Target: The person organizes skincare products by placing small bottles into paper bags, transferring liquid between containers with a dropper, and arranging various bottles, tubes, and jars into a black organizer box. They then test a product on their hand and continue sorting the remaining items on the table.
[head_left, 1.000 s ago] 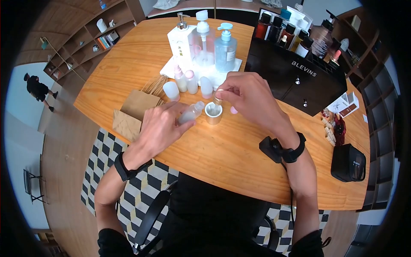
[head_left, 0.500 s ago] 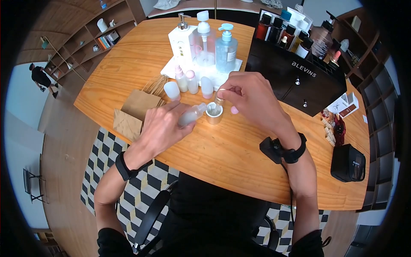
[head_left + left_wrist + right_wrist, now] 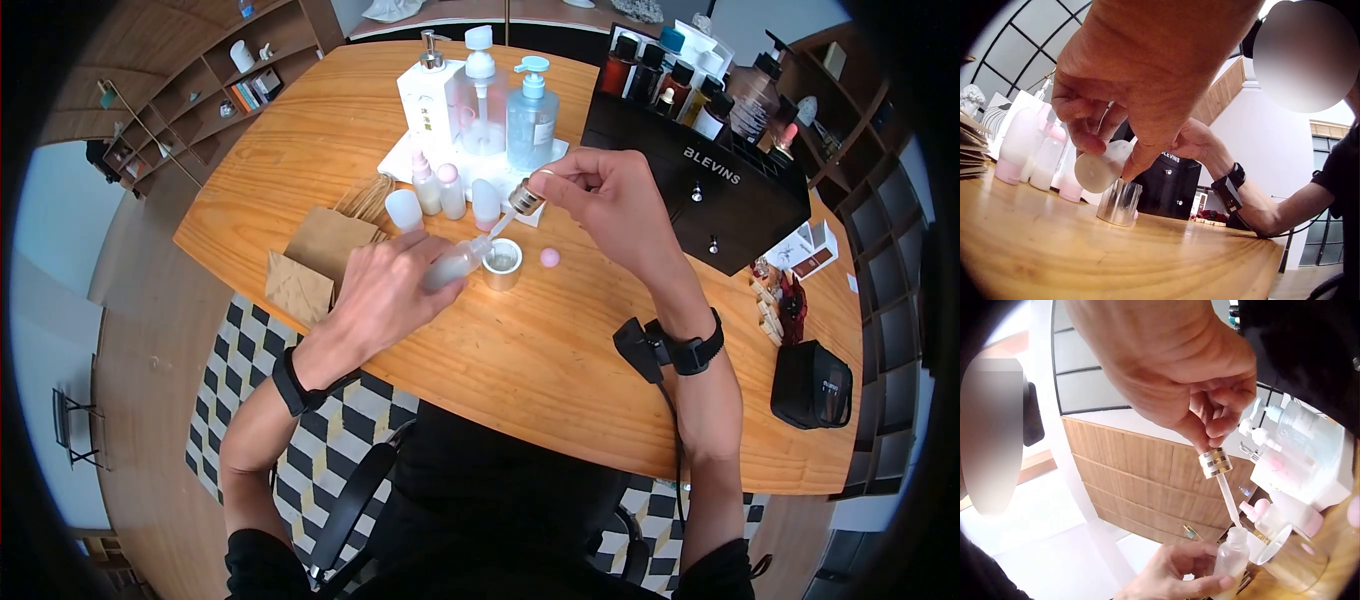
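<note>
My left hand holds a small translucent bottle between fingers and thumb, its open neck tilted to the right. In my right hand I pinch a dropper by its top; the collar is silver and gold. Its pale pipette points down with the tip at the bottle's mouth. The dropper's bulb is hidden by my fingers. Right beside the bottle stands a shiny metallic cup with a pale inside. A small pink ball-shaped cap lies to the cup's right.
Small pink-and-white bottles stand behind the cup, with large pump bottles on a white tray farther back. Brown paper bags lie at the left. A black cosmetics organizer occupies the back right, and a black pouch the right edge.
My right hand has risen and moved slightly right, drawing the dropper up from the cup and tilting it toward the bottle's mouth. The left hand with the bottle has barely shifted.
</note>
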Demonstrator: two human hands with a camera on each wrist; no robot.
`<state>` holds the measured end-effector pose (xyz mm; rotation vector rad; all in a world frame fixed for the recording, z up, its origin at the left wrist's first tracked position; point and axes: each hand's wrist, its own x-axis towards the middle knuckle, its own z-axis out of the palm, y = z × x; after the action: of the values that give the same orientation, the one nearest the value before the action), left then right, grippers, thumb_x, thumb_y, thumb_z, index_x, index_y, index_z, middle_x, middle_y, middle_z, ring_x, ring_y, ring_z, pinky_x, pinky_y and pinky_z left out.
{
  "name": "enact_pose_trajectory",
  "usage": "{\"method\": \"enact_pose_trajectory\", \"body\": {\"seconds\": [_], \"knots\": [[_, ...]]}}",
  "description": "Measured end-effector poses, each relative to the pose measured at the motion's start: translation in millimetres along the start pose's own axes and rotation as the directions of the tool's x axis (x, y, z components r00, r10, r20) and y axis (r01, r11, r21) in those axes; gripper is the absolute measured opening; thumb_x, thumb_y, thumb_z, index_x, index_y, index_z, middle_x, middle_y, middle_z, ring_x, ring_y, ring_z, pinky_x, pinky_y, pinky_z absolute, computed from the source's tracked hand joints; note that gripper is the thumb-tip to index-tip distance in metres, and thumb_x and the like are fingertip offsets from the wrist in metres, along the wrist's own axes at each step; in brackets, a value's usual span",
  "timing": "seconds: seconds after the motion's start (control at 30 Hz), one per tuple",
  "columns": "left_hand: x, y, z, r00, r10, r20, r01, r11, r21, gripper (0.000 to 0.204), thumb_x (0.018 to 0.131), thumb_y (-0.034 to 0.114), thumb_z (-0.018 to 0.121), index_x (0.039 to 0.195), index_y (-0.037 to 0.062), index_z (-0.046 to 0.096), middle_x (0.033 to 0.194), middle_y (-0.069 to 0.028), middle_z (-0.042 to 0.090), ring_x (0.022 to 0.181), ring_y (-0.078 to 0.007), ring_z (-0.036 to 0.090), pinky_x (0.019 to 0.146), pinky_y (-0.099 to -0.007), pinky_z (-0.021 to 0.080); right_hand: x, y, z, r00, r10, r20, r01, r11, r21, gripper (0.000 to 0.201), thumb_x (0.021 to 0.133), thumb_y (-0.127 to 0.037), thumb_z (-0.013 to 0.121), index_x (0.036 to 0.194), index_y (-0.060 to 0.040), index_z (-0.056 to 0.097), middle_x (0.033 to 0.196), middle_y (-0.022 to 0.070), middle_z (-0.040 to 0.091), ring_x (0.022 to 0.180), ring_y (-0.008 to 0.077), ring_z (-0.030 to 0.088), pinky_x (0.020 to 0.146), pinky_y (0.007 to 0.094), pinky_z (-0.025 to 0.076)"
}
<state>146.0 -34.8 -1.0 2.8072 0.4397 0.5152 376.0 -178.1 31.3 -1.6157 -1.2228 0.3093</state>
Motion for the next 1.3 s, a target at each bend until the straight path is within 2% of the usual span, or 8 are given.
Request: {"method": "enact_pose_trajectory", "body": {"seconds": [0.33,0.43,0.7,0.8,0.87,0.93,1.2,1.3], "knots": [[1,9,-3,1.000,-0.015,-0.021,0.013,0.997,-0.074,0.037,0.084,0.022,0.084,0.114,-0.0005,0.078,0.096,-0.0191,0.076,0.062,-0.0260,0.070,0.064,-0.0380,0.058,-3,6,19,0.975,0.154,0.163,-0.183,0.966,0.183,0.024,0.097,-0.022,0.080,0.103,0.0011,0.083,0.071,0.0042,0.072,0.053,0.0056,0.054,0.046,0.0257,0.040],[0,14,-3,0.997,0.003,-0.071,-0.007,0.999,-0.054,0.035,0.084,0.022,0.085,0.109,-0.0020,0.078,0.090,-0.0171,0.075,0.060,-0.0258,0.068,0.062,-0.0378,0.057,-3,7,22,0.975,0.152,0.162,-0.176,0.974,0.145,0.024,0.097,-0.022,0.080,0.103,0.0010,0.083,0.071,0.0043,0.073,0.057,0.0051,0.058,0.049,0.0269,0.042],[-2,14,1,0.991,0.039,-0.127,-0.045,0.998,-0.045,0.032,0.083,0.021,0.086,0.104,-0.0003,0.077,0.080,-0.0120,0.070,0.059,-0.0254,0.065,0.059,-0.0385,0.053,-3,-3,22,0.936,0.233,0.263,-0.266,0.959,0.099,0.022,0.096,-0.019,0.081,0.104,0.0020,0.083,0.084,0.0064,0.077,0.077,0.0080,0.067,0.071,0.0276,0.053],[-2,14,1,0.995,0.011,-0.095,-0.015,0.999,-0.047,0.026,0.085,0.024,0.084,0.100,0.0045,0.080,0.086,-0.0116,0.074,0.067,-0.0328,0.072,0.061,-0.0425,0.057,-4,-3,22,0.934,0.236,0.270,-0.270,0.958,0.097,0.023,0.096,-0.019,0.082,0.104,0.0023,0.083,0.084,0.0067,0.078,0.077,0.0079,0.067,0.070,0.0275,0.053],[-2,11,3,0.993,0.038,-0.116,-0.044,0.998,-0.050,0.032,0.083,0.021,0.087,0.106,0.0007,0.077,0.080,-0.0112,0.070,0.059,-0.0247,0.065,0.059,-0.0375,0.053,-4,-4,23,0.934,0.229,0.273,-0.270,0.955,0.125,0.022,0.096,-0.018,0.081,0.105,0.0018,0.083,0.084,0.0066,0.078,0.077,0.0079,0.067,0.071,0.0275,0.053],[-1,9,5,0.993,0.031,-0.118,-0.038,0.998,-0.052,0.033,0.083,0.021,0.087,0.107,0.0010,0.077,0.080,-0.0108,0.070,0.058,-0.0237,0.065,0.059,-0.0370,0.053,-3,-3,24,0.935,0.220,0.279,-0.270,0.951,0.153,0.021,0.097,-0.018,0.080,0.105,0.0013,0.083,0.084,0.0066,0.077,0.078,0.0080,0.067,0.072,0.0274,0.054],[-1,7,6,0.996,-0.006,-0.094,-0.001,0.997,-0.075,0.034,0.083,0.022,0.087,0.109,0.0018,0.078,0.075,-0.0119,0.071,0.056,-0.0200,0.068,0.057,-0.0350,0.054,-3,-1,16,0.960,0.197,0.201,-0.240,0.946,0.218,0.028,0.096,-0.025,0.082,0.106,0.0008,0.082,0.081,0.0029,0.076,0.058,0.0036,0.057,0.046,0.0240,0.041],[-1,7,6,0.997,-0.025,-0.075,0.018,0.996,-0.089,0.035,0.083,0.023,0.087,0.111,0.0020,0.078,0.072,-0.0131,0.071,0.056,-0.0201,0.069,0.057,-0.0351,0.054,-2,-2,9,0.975,0.158,0.158,-0.190,0.958,0.215,0.028,0.096,-0.024,0.082,0.106,0.0018,0.082,0.082,0.0028,0.076,0.062,0.0038,0.059,0.051,0.0229,0.045]]}}
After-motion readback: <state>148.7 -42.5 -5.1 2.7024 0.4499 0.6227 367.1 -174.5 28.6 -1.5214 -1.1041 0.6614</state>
